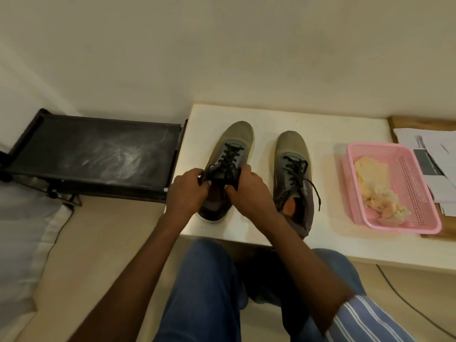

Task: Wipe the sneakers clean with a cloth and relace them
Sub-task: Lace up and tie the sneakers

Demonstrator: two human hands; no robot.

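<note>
Two olive and grey sneakers with black laces stand side by side on a white table (325, 129), toes pointing away from me. My left hand (187, 191) and my right hand (246, 191) both pinch the black lace ends at the top of the left sneaker (234, 141), near its tongue. The right sneaker (292, 154) stands alone; one loose lace end trails off its right side and its orange insole shows. A yellowish cloth (372, 181) lies crumpled in a pink basket (417, 193) to the right.
Papers (429, 154) lie stacked on a wooden surface behind the basket. A black dusty low rack (93, 151) stands left of the table against the wall. My knees in blue jeans sit under the table's front edge. A cable runs on the floor at right.
</note>
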